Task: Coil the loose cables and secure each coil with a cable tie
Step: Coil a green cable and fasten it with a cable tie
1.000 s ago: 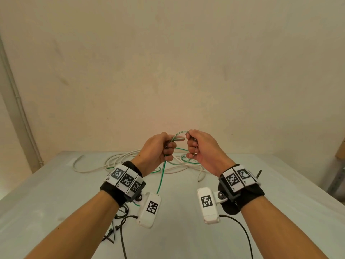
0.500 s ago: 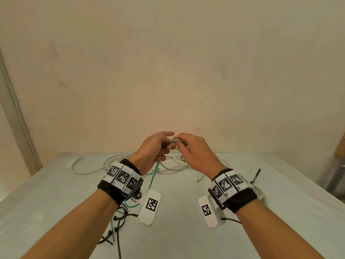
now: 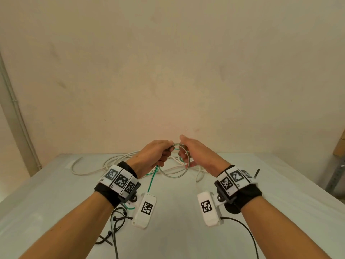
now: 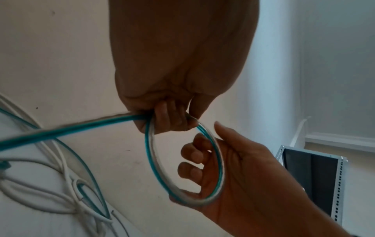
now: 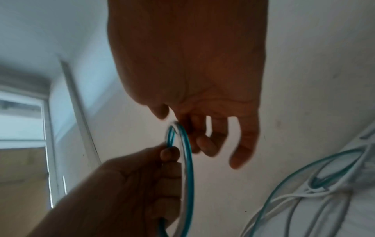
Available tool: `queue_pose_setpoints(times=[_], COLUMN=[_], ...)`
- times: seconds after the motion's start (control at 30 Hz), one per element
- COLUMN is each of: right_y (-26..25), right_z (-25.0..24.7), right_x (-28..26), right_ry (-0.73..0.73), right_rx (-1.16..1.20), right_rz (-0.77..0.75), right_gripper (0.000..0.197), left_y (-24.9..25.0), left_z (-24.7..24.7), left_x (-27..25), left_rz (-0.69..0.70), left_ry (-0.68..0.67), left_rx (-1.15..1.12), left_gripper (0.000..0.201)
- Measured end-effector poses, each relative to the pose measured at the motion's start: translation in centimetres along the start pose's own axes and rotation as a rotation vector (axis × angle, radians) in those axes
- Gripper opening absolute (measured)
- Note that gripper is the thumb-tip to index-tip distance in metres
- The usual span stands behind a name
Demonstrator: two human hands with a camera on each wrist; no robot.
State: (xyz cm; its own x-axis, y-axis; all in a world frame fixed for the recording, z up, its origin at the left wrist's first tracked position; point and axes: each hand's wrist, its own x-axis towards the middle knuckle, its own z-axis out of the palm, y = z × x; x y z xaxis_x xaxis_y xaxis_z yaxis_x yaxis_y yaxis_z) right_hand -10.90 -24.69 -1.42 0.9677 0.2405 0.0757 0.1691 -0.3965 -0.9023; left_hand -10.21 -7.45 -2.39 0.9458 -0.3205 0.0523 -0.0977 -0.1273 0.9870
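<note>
A green-and-white cable coil (image 3: 177, 176) hangs in the air above the grey table (image 3: 56, 193). My left hand (image 3: 158, 152) grips the top of the loops in a fist, and the cable's loose tail (image 3: 152, 180) runs down from it toward the table. In the left wrist view the left hand (image 4: 168, 118) clamps the coil (image 4: 150, 152) while my right hand (image 4: 202, 160) hooks curled fingers through its right side, thumb raised. The right wrist view shows the right hand (image 5: 202, 141) loosely curled behind the coil (image 5: 188, 160).
Several loose white cables (image 3: 93, 171) lie tangled at the back of the table. Black cable ties (image 3: 106, 239) lie near the left forearm, and another (image 3: 256, 173) by the right wrist. A perforated metal rack (image 3: 337, 174) stands beyond the table's right edge.
My right hand has rolled from lying over the coil to its right side, with its thumb now raised. The loop hangs lower and wider. My left hand has kept its grip.
</note>
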Motion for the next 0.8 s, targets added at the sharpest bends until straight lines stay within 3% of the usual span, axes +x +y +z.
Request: queue_pose_setpoints(times=[0.07, 0.17, 0.4, 0.6, 0.7, 0.8], right_y=[-0.2, -0.2, -0.7, -0.7, -0.8, -0.5], right_z=[-0.1, -0.2, 0.7, 1.3, 1.2, 1.2], right_x=[-0.3, -0.5, 0.1, 0.1, 0.0, 0.1], right_ry=[-0.075, -0.077, 0.178, 0.229, 0.168, 0.119], right_rx=[0.062, 0.253, 0.595, 0.778, 0.766, 0.606], right_rz=[0.038, 0.067, 0.167, 0.13, 0.142, 0.117], right_gripper=[0.036, 0.031, 0.029, 0.026, 0.026, 0.027], left_y=[-0.2, 0.1, 0.1, 0.6, 0.9, 0.9], left_z=[0.1, 0.3, 0.7, 0.5, 0.4, 0.2], left_x=[-0.1, 0.0, -0.1, -0.2, 0.0, 0.6], left_rz=[0.023, 0.025, -0.018, -0.013, 0.003, 0.008], left_ry=[-0.002, 0.017, 0.044, 0.084, 0.121, 0.211], left_rx=[0.034, 0.044, -0.059, -0.105, -0.106, -0.006], left_gripper=[0.034, 0.033, 0.036, 0.03, 0.028, 0.029])
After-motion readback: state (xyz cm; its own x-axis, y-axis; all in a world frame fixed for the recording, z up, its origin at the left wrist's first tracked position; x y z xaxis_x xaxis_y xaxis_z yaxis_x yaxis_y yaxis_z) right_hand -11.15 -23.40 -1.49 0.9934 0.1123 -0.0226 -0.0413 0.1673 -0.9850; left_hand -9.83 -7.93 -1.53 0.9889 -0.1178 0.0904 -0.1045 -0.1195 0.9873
